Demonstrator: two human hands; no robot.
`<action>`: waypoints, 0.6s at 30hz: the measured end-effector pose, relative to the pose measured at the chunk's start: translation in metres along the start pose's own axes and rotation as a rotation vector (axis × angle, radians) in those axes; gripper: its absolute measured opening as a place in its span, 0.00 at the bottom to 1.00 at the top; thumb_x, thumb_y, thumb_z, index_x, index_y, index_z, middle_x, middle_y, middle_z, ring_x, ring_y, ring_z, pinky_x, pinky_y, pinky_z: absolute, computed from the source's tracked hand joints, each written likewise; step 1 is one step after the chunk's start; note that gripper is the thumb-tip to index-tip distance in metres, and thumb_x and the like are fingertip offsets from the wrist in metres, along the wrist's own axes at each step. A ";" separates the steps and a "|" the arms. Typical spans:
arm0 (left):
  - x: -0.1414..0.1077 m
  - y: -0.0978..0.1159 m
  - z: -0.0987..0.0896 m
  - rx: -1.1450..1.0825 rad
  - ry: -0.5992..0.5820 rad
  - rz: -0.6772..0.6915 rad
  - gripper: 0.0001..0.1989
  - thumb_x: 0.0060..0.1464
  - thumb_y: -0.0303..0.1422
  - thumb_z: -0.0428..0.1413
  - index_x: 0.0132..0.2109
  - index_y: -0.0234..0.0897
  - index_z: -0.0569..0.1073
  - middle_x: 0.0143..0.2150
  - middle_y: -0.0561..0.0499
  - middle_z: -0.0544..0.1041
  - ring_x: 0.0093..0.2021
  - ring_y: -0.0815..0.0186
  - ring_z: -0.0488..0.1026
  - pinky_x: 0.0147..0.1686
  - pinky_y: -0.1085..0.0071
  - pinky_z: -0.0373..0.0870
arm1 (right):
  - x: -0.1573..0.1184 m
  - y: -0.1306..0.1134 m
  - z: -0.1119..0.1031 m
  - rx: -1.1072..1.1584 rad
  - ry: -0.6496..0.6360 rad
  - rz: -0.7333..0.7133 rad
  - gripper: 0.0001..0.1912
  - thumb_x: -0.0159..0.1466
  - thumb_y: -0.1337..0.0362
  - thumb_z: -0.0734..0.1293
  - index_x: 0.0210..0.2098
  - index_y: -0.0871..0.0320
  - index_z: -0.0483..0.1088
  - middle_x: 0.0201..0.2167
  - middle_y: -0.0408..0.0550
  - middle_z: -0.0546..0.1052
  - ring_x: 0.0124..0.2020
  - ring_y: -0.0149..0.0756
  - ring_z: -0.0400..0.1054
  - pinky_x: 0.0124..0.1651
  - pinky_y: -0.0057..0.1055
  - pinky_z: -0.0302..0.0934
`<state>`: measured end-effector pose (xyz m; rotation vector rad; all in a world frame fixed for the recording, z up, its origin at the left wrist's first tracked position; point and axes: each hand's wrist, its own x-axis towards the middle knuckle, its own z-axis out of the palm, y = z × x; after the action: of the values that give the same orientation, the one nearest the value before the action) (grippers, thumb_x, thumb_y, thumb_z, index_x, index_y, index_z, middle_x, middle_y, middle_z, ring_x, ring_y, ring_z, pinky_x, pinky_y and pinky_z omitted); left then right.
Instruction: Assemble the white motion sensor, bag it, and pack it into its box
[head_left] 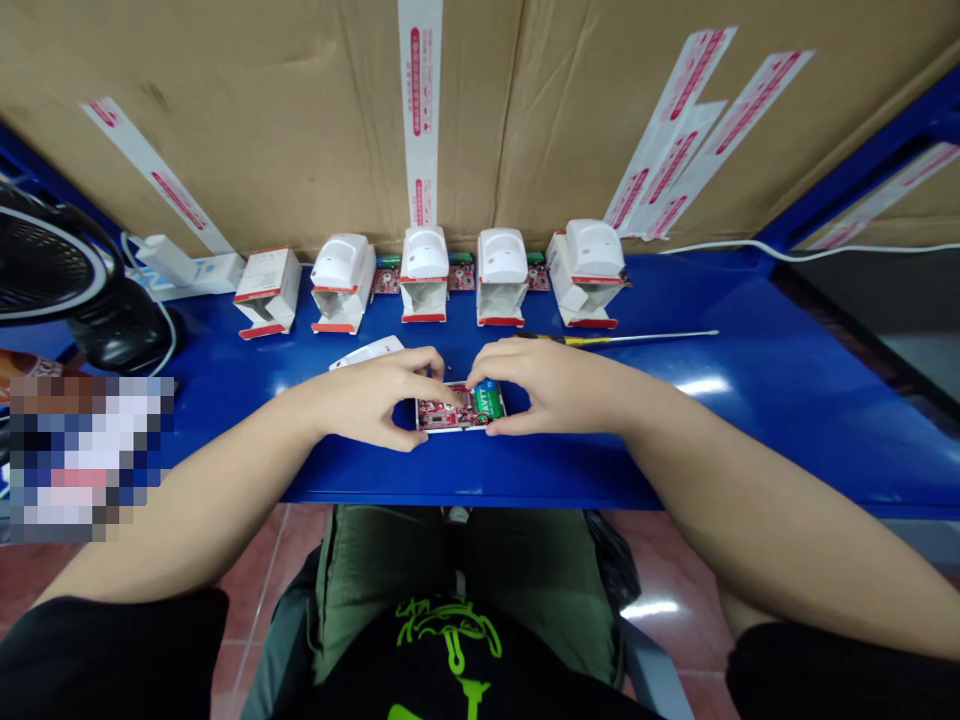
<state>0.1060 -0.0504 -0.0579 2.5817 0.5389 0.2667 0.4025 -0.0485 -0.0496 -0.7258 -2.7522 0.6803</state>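
The left hand [373, 397] and right hand [541, 386] are clasping a white sensor casing [453, 427] from either side, at the middle of the blue steel bench [757, 425] and near its front edge. Its red circuit board [442, 411] is lying face up, with a green battery [487, 400] at the right end. The fingers [442, 366] of both hands are curled and held together, tips bearing down over the board while the thumbs are hooking the near edge (exactly which parts the fingertips touch is hidden), apparently to stop the casing sliding. A white cover [367, 352] is lying just beyond the left hand at 11 o'clock, and a yellow-handled screwdriver [592, 340] is lying just past the right hand at 1 o'clock. Farther off at 12 o'clock, white sensor units [501, 250] are sitting on open cartons [266, 293], with red boards [388, 280] behind them; a desk fan [52, 265] is standing at 10 o'clock.
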 end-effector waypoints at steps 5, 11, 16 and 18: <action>0.001 0.000 0.003 0.062 0.005 0.019 0.22 0.60 0.30 0.66 0.61 0.42 0.84 0.54 0.44 0.75 0.51 0.55 0.78 0.58 0.59 0.78 | -0.001 -0.002 0.000 -0.053 0.011 0.096 0.20 0.65 0.58 0.81 0.54 0.58 0.82 0.49 0.54 0.84 0.49 0.48 0.79 0.55 0.43 0.72; 0.001 0.002 0.006 0.141 0.022 0.051 0.19 0.59 0.30 0.66 0.58 0.41 0.83 0.53 0.42 0.75 0.50 0.54 0.77 0.54 0.59 0.79 | -0.001 -0.006 0.000 -0.112 0.015 0.108 0.18 0.65 0.58 0.81 0.52 0.56 0.82 0.49 0.54 0.84 0.50 0.50 0.79 0.55 0.45 0.72; 0.000 0.001 0.007 0.156 0.023 0.050 0.18 0.59 0.30 0.66 0.57 0.41 0.82 0.54 0.42 0.74 0.48 0.55 0.77 0.51 0.60 0.80 | 0.001 -0.008 0.000 -0.105 -0.020 0.169 0.20 0.62 0.60 0.83 0.52 0.58 0.82 0.50 0.55 0.84 0.51 0.52 0.79 0.56 0.45 0.71; 0.000 0.001 0.007 0.163 0.022 0.045 0.19 0.59 0.30 0.67 0.58 0.41 0.82 0.55 0.41 0.75 0.49 0.54 0.78 0.52 0.60 0.80 | 0.001 -0.009 0.000 -0.098 -0.022 0.167 0.20 0.62 0.60 0.83 0.51 0.58 0.82 0.49 0.54 0.84 0.50 0.51 0.79 0.54 0.44 0.71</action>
<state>0.1086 -0.0542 -0.0638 2.7538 0.5307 0.2773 0.3980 -0.0547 -0.0451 -0.9838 -2.7842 0.5909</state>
